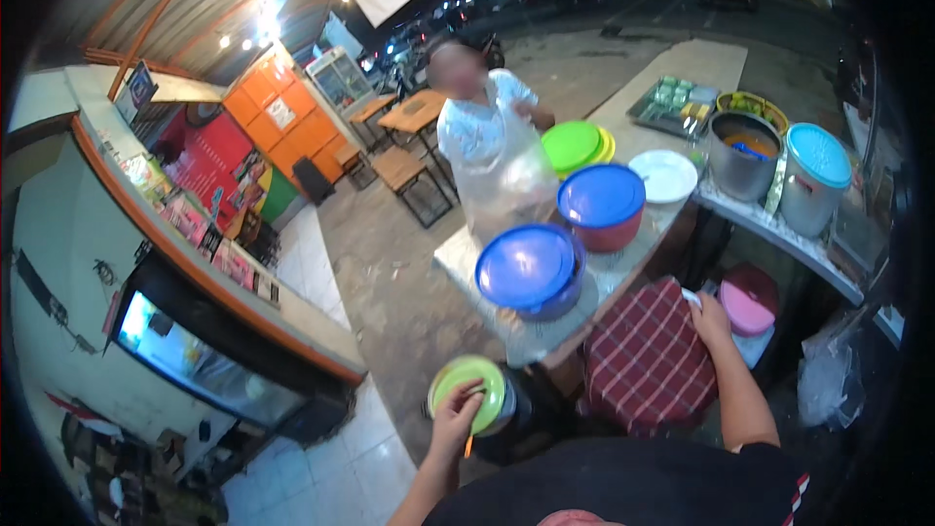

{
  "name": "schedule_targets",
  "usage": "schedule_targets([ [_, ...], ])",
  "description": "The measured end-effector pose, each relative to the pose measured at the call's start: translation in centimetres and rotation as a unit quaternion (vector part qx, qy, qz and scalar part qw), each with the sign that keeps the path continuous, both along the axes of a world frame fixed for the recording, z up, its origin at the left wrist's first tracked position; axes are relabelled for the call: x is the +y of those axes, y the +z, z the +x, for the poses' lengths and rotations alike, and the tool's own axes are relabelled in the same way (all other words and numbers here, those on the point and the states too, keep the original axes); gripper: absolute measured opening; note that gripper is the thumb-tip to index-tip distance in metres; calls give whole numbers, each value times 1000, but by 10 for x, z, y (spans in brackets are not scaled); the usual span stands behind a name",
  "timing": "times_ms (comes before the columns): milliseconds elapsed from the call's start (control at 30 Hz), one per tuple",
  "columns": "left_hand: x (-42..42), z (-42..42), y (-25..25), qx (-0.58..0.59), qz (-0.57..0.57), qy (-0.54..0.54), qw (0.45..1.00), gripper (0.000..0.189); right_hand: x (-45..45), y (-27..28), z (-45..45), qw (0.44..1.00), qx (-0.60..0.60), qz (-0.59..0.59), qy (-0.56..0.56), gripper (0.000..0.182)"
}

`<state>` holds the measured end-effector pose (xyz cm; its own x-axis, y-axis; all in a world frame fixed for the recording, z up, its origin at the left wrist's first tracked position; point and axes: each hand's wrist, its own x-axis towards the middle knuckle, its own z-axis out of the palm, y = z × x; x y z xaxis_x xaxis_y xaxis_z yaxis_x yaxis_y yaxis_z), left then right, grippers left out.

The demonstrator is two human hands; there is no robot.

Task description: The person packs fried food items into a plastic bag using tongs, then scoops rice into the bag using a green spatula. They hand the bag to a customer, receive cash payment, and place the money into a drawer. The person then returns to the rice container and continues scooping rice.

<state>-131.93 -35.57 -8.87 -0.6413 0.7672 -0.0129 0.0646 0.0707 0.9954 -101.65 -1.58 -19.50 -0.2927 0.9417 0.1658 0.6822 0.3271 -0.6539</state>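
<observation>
My left hand (456, 413) is over a round light-green lid (491, 372) on a pot-like container, near the bench's front corner. Its fingers pinch a thin object with an orange end (468, 447); the hand hides most of it, and whether it touches the lid cannot be told. To the right, my right hand (710, 321) grips the edge of a dark red plaid cloth (650, 358). A small white piece (689, 296) shows beside those fingers. The cloth hides what is under it.
Two blue-lidded tubs (526, 267), a green lid (571, 145) and a white plate (665, 175) stand on the bench. Beyond are a metal pot (745, 157) and a blue-lidded canister (814, 183). A person (489, 131) stands across the bench. A pink-lidded container (746, 307) sits lower right.
</observation>
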Motion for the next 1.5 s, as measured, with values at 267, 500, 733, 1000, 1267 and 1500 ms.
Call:
schedule_targets([
  [267,-130,164,-103,-242,-119,47,962,28,11,-13,11,993,83,79,-1,32],
  [500,-112,211,-82,-214,-107,27,971,29,-3,-4,8,996,36,60,51,50],
  [733,-46,254,-82,-91,-41,-58,993,30,-6,4,16,996,47,50,62,47],
  [1000,93,294,-58,460,3,-134,878,51,12,-38,40,934,330,132,31,19],
  [1267,152,296,-93,545,-15,-111,831,40,-14,-121,210,960,237,-80,123,16],
  [1500,138,266,-95,293,8,208,933,22,0,-145,273,937,178,-262,148,14],
])
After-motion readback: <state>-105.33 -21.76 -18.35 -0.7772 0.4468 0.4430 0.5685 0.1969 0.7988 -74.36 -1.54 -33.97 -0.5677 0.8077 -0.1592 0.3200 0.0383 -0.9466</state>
